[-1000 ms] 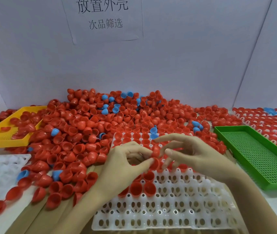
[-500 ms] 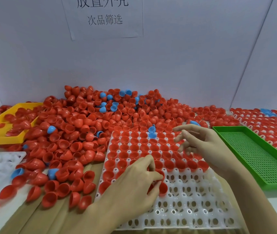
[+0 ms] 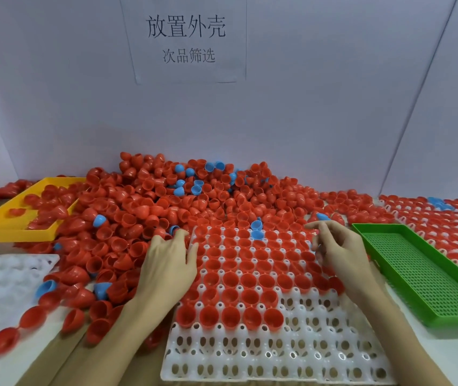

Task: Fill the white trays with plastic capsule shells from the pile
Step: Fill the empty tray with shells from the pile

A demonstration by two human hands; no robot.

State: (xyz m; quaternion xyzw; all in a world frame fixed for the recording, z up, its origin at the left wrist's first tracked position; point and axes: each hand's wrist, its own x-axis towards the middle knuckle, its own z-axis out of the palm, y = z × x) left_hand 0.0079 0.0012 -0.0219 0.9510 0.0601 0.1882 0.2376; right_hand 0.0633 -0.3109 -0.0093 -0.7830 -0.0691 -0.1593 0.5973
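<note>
From the head view, my left hand (image 3: 167, 263) lies palm down at the left edge of the white tray (image 3: 275, 355), fingers stretched forward with their tips among the red shells of the pile (image 3: 149, 215); it grips nothing that I can see. The pile lies straight ahead and to the left of that hand, touching it, so the left is the nearer one for the next shell. My right hand (image 3: 339, 252) hovers over the tray's far right corner, fingers loosely curled with nothing visibly pinched between them, with loose shells just beyond its fingertips. The tray's far rows hold red shells, open side up, and two blue ones; the empty sockets lie in the near rows, toward me, behind both hands. So, as I judge it, any shell picked must travel back toward my body.
</note>
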